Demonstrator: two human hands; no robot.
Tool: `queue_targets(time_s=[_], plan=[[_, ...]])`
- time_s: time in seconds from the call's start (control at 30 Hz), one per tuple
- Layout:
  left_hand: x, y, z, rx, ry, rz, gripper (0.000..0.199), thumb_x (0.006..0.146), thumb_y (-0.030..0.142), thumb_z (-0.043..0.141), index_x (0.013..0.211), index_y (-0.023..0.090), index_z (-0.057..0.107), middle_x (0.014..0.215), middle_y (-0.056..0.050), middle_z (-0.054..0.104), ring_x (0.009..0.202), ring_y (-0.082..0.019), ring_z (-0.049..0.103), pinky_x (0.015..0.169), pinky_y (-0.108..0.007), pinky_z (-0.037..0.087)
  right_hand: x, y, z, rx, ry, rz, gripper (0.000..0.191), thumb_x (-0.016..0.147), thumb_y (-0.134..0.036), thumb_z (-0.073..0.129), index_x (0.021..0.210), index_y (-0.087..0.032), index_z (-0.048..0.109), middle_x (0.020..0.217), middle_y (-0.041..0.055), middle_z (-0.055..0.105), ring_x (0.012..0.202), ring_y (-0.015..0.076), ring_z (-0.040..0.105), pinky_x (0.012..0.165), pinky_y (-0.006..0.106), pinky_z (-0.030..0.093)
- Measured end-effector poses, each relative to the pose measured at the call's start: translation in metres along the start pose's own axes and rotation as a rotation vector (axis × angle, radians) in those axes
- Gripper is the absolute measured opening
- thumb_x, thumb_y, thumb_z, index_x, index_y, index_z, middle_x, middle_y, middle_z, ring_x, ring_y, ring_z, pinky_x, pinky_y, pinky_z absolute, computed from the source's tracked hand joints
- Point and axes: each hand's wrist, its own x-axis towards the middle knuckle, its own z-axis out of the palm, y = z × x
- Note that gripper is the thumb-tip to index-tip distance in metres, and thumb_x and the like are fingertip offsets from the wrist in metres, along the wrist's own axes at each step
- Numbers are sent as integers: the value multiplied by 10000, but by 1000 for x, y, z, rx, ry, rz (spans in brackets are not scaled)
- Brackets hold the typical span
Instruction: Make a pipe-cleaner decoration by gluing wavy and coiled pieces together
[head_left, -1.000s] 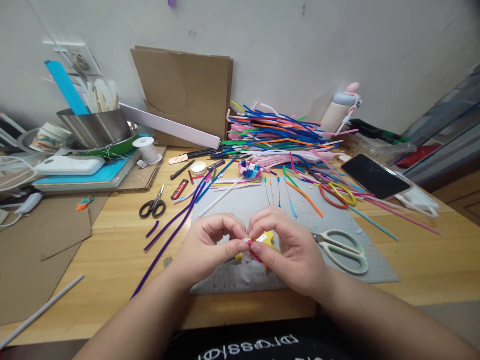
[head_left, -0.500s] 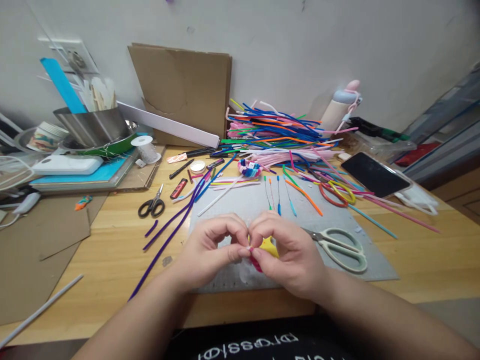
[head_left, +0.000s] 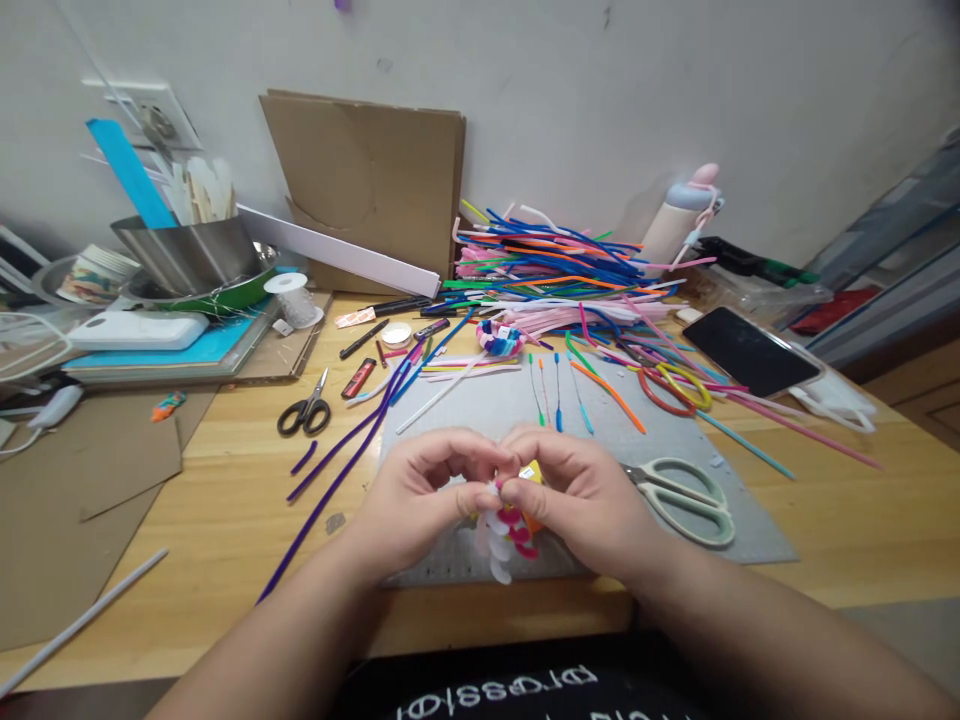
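Observation:
My left hand (head_left: 431, 490) and my right hand (head_left: 585, 500) meet over the front of the grey cutting mat (head_left: 465, 420), thumbs and forefingers closed in a pinch. Between them they hold a fuzzy pipe-cleaner piece (head_left: 498, 545) with white and magenta petal-like lobes hanging below the thumbs. Yellow and orange parts (head_left: 531, 475) show behind the fingers, partly hidden. Just right of my right hand lie pale green scissors (head_left: 686, 500). Beyond the fingertips several short thin stems (head_left: 557, 390) with coloured ends lie on the mat.
A heap of pipe cleaners (head_left: 555, 270) is piled against the wall, with a rolled striped bundle (head_left: 500, 338) before it. Purple pipe cleaners (head_left: 337, 450) and black scissors (head_left: 304, 408) lie left. A phone (head_left: 752, 348) rests right; a wire spool (head_left: 292, 300) stands back left.
The held piece has turned, so white lobes now show beside the magenta ones and hang lower. My hands stay pinched together in nearly the same place.

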Motion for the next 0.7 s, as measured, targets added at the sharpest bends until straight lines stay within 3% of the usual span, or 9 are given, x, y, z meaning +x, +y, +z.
queue_targets(time_s=[0.17,0.27,0.4,0.7], plan=[[1,2,-2,61,-2,69,163,746,142,724,833,275,757,787,-7,602,755,-119,565,699,-248,458,0,3,0,159,-24,126,202,796,-376,669,779,-186,603,730,-6,570,596,103,513,534,245,425],[2,2,-3,-18,45,28,118,730,164,742,772,273,760,792,-3,545,774,-117,540,714,-245,457,2,3,0,136,-42,74,158,802,-348,667,826,-198,625,809,6,589,703,121,546,629,268,455],[3,0,-1,-138,11,-54,81,731,184,743,773,252,758,796,1,516,780,-106,528,706,-221,450,4,0,-1,86,-84,8,141,821,-334,639,783,-198,649,828,20,589,810,153,560,740,315,454],[4,-1,-2,-193,4,-120,82,735,256,747,810,227,762,826,-14,585,809,-120,557,749,-242,442,4,1,-1,135,-63,106,150,803,-319,642,745,-183,618,772,4,563,729,136,526,693,291,424]])
